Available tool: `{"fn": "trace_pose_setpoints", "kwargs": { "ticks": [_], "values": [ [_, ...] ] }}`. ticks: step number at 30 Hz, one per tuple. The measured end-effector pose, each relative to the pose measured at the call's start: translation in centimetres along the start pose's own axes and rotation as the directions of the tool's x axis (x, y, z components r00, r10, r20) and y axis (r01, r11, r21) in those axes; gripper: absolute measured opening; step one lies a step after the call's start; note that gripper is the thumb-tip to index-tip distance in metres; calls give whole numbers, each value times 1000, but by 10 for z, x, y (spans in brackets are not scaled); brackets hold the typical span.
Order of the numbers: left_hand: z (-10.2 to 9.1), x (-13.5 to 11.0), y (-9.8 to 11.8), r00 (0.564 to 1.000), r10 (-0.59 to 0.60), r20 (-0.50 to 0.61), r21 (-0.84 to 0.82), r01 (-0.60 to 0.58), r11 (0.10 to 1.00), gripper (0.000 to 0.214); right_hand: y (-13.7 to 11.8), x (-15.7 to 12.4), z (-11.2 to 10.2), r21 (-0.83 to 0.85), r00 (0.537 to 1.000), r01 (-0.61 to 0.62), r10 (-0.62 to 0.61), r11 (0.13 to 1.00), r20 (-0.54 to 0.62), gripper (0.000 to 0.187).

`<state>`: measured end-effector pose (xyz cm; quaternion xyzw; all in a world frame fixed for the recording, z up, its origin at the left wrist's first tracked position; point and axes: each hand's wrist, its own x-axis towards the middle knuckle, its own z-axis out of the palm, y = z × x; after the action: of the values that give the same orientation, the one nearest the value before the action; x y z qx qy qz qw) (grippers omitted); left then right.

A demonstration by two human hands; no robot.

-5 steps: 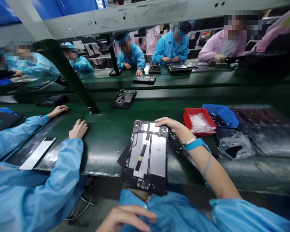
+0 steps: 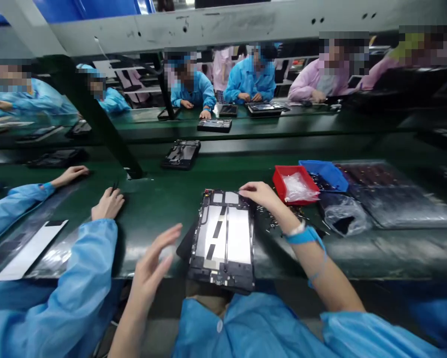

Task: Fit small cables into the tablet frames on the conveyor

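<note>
Bare green bench mat [image 2: 159, 199] open left of the opened black tablet chassis [image 2: 223, 238], co-worker's blue-sleeved arm [image 2: 92, 248] bounding that gap, red plastic tray [image 2: 283, 174], blue tray [image 2: 329, 171] and crumpled clear bag [image 2: 340, 214] crowding the right.

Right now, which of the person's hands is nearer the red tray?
Right. The right hand rests on the tablet frame's top edge, just left of the red tray; the left hand hovers beyond the frame's far side.

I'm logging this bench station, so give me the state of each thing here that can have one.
tablet frame: open, back cover off, lying flat, near end over the bench edge.
right hand: fingers resting on the frame's far right corner.
left hand: open, in the air, holding nothing.
red tray: holds a clear plastic bag.
blue tray: tilted, leaning behind the red tray.
dark plastic bag: crumpled, lying open.
</note>
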<state>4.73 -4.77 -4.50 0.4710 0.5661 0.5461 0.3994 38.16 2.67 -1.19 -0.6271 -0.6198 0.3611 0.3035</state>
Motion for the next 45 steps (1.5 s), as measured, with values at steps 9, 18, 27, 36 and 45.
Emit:
{"fn": "trace_pose_setpoints", "kwargs": {
  "ticks": [9, 18, 27, 36, 45],
  "values": [
    [75, -27, -38, 915, -163, 369, -56, 197, 979, 70, 71, -151, 45, -406, 991, -117, 77, 906, -114, 50],
    [89, -126, -44, 933, -233, 274, 110, 210, 971, 70, 77, -154, 52, -62, 985, -141, 134, 988, -105, 49],
    [110, -104, -22, 917, -270, 293, 102, 251, 963, 70, 84, -138, 42, 30, 994, -98, 100, 995, -53, 50],
    [101, -95, -17, 887, -405, 221, 93, 395, 914, 63, 103, -133, 55, -88, 978, 151, -161, 985, -131, 73],
    [123, -104, -4, 908, -419, 3, 20, 418, 908, 68, 99, -117, 27, -202, 935, 247, -288, 948, -208, 45]
  ]
}}
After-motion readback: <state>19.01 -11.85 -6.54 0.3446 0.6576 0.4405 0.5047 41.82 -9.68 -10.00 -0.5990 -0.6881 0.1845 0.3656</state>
